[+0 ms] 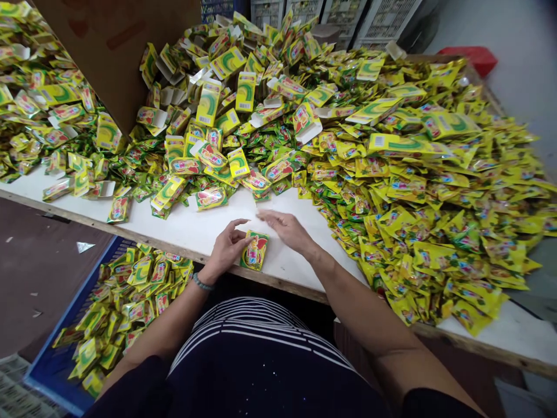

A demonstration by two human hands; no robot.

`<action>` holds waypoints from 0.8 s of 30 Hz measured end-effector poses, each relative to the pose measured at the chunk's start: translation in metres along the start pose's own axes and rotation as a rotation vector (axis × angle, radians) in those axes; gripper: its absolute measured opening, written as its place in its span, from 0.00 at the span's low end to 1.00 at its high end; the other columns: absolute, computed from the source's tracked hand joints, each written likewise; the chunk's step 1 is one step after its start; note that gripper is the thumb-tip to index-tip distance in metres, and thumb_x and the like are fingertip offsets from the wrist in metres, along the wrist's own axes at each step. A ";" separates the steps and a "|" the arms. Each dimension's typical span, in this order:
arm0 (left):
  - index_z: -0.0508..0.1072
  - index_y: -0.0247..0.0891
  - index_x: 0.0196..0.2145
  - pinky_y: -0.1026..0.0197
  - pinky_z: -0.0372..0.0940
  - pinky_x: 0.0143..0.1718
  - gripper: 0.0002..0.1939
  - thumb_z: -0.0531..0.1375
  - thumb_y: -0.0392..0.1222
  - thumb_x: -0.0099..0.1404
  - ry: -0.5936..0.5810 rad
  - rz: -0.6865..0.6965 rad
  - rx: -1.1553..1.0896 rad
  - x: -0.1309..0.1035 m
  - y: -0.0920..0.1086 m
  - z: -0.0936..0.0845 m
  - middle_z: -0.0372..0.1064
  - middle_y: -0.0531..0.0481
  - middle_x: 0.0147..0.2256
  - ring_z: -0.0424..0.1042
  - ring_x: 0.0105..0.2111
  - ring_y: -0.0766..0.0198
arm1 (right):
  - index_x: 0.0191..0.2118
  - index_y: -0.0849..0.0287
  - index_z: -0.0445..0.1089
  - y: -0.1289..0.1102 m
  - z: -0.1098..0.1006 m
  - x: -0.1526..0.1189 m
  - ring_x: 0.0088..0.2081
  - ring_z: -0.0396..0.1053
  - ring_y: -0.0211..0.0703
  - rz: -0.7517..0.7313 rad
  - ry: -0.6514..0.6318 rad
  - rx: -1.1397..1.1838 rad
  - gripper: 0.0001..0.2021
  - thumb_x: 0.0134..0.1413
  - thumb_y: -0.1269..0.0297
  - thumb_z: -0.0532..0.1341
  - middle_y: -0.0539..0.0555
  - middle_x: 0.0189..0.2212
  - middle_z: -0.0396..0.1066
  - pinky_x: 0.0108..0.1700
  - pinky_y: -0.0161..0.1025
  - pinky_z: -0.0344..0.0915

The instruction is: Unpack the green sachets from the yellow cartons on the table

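A small yellow-and-green printed carton [256,253] with a red fruit picture lies at the front edge of the white table. My left hand [228,247] is closed on its upper left side, thumb over the printed face and the other fingers curled. Just beyond the carton's upper right corner is my right hand [285,229], fingers stretched out and nothing seen in them. Its palm side is hidden. Past both hands lies a loose carton [212,198] at the edge of a heap of similar cartons [209,101], some with open flaps.
Yellow and green sachets [418,209] form a large pile on the right. A blue crate [61,342] of cartons stands low at the left. A brown cardboard panel [108,52] rises at the back left. White plastic crates [348,17] stand behind, near a red object [472,58].
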State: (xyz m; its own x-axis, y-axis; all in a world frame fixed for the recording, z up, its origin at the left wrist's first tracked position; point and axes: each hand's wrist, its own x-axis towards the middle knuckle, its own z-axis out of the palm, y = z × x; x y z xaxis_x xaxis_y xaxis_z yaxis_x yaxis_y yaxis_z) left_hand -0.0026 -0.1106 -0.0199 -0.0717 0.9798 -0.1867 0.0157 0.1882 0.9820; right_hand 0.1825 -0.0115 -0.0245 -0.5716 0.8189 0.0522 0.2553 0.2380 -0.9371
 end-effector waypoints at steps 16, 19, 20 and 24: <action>0.79 0.42 0.44 0.57 0.64 0.39 0.25 0.56 0.62 0.61 0.131 -0.015 1.189 -0.032 0.083 -0.123 0.77 0.44 0.38 0.74 0.38 0.52 | 0.35 0.57 0.76 0.040 -0.022 0.028 0.41 0.72 0.48 -0.095 0.207 -0.599 0.08 0.61 0.61 0.61 0.57 0.37 0.78 0.46 0.43 0.64; 0.78 0.39 0.40 0.57 0.62 0.36 0.21 0.56 0.57 0.64 0.214 0.058 1.223 0.008 0.072 -0.086 0.75 0.43 0.35 0.73 0.35 0.53 | 0.33 0.56 0.76 0.032 -0.032 0.021 0.36 0.72 0.46 -0.041 0.324 -0.590 0.12 0.64 0.61 0.57 0.56 0.33 0.78 0.41 0.40 0.63; 0.78 0.38 0.39 0.57 0.61 0.35 0.19 0.57 0.56 0.64 0.249 0.084 1.234 0.021 0.070 -0.074 0.75 0.43 0.34 0.73 0.34 0.52 | 0.33 0.56 0.76 0.030 -0.037 0.020 0.37 0.72 0.48 -0.023 0.397 -0.616 0.13 0.64 0.61 0.56 0.57 0.34 0.78 0.42 0.41 0.63; 0.76 0.37 0.36 0.55 0.60 0.37 0.14 0.57 0.50 0.66 0.278 0.243 1.227 0.068 0.066 -0.026 0.75 0.40 0.35 0.71 0.37 0.50 | 0.40 0.59 0.77 0.033 -0.046 0.027 0.43 0.73 0.51 0.011 0.531 -0.683 0.15 0.66 0.62 0.53 0.60 0.39 0.78 0.48 0.44 0.65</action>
State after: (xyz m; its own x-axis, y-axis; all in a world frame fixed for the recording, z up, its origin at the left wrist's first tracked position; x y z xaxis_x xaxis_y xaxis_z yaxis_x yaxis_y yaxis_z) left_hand -0.0319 -0.0332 0.0332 -0.1402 0.9786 0.1509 0.9519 0.0912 0.2926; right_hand 0.2114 0.0422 -0.0381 -0.1702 0.9180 0.3583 0.7688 0.3511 -0.5344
